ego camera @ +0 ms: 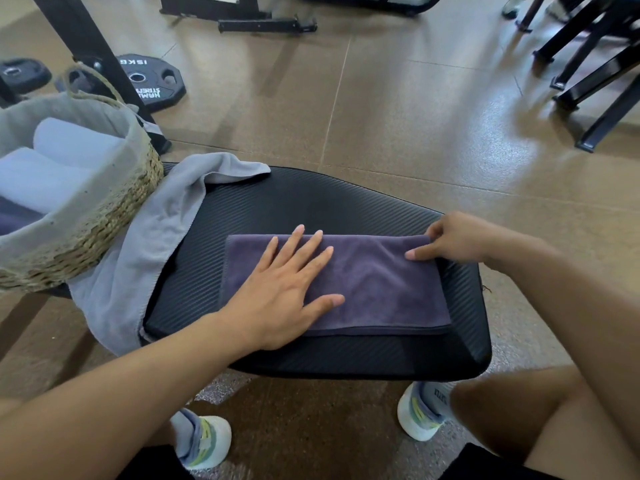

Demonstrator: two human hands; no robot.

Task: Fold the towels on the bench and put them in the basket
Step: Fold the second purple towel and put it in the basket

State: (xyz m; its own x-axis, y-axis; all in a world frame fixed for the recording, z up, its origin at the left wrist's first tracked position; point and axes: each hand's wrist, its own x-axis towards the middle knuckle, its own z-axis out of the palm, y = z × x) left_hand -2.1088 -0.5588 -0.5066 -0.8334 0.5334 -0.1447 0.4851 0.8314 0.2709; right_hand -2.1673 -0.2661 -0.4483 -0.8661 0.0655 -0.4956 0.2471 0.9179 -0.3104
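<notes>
Flat under left hand (277,299), purple towel (381,285)

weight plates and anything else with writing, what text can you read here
"15KG", seen mirrored, on the weight plate on the floor.
"HAMM... STRE...", upside down and partly cut off, on the same plate.
Dark marking on the right shoe: too blurred to read.
Nothing on the towels or basket.

The black ribbed tabletop (311,202) carries a folded dark purple towel (381,282) lying flat near its front edge. A crumpled grey towel (152,237) drapes over its left side and hangs off the edge, beside a woven basket (104,230) at the left end.
</notes>
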